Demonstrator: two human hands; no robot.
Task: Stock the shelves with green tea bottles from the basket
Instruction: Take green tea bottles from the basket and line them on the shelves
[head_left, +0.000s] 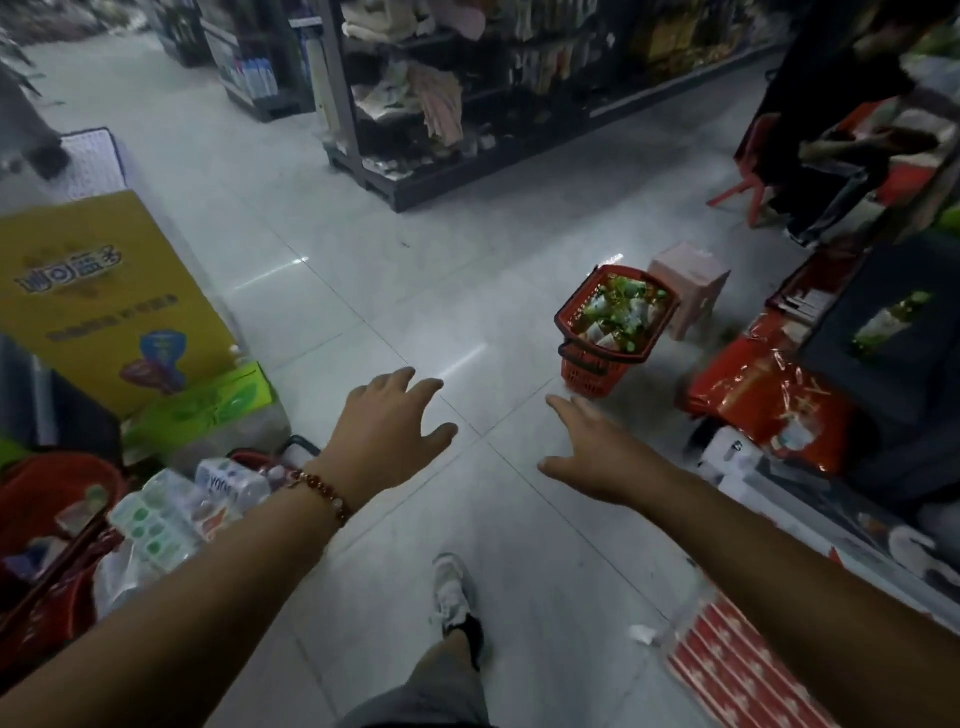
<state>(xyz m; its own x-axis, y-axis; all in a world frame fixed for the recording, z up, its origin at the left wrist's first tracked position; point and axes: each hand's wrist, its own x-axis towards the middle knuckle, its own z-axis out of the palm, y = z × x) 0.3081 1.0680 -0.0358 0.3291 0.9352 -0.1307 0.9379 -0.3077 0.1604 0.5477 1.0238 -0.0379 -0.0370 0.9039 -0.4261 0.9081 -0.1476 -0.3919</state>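
Fingers of both hands are spread and hold nothing: left hand (387, 421) and right hand (597, 447) reach forward above the tiled floor (363, 249). Red basket (592, 371) stands ahead on the floor beside a pink stool (688, 283), well loaded with green tea bottles (618, 312). One bottle (883, 325) shows on the right-hand shelf (893, 364). Judgement: stocking barely begun.

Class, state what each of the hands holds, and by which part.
Nothing: left hand and right hand are open above the floor, short of the red basket.
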